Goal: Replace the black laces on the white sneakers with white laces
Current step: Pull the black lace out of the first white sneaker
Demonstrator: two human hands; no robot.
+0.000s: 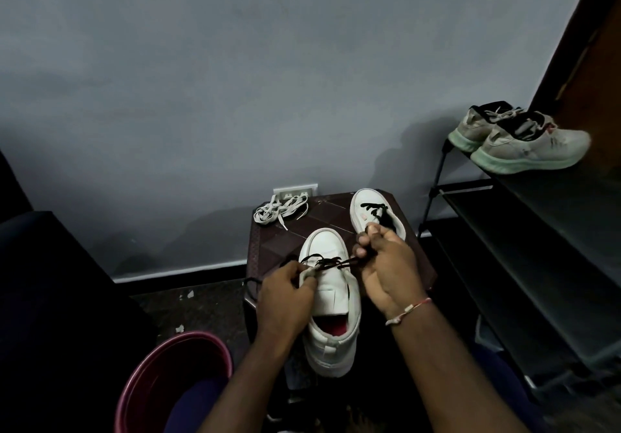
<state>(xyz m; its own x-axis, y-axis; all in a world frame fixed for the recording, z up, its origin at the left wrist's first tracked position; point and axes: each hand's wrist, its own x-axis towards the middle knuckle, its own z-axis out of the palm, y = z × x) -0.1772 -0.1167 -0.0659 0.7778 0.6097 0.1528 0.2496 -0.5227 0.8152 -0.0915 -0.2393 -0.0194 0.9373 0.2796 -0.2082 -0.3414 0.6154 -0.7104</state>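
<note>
White sneakers sit on a dark stool near a grey wall.

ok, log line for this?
stage: unlacing near sneaker | left hand: pinches black lace | right hand: same lace | far sneaker: black-laced | white laces: on stool

The single view came from a camera worn on the person's head, facing forward and down. It sat close above the work. Both forearms ran up from the bottom edge to the left hand and right hand, which pinched the black lace of the near sneaker in the lower middle of the picture. The small table lay just beyond the hands. The wide lens also took in the grey wall across the upper half, a shoe rack along the right side and a bucket at the lower left.
</note>
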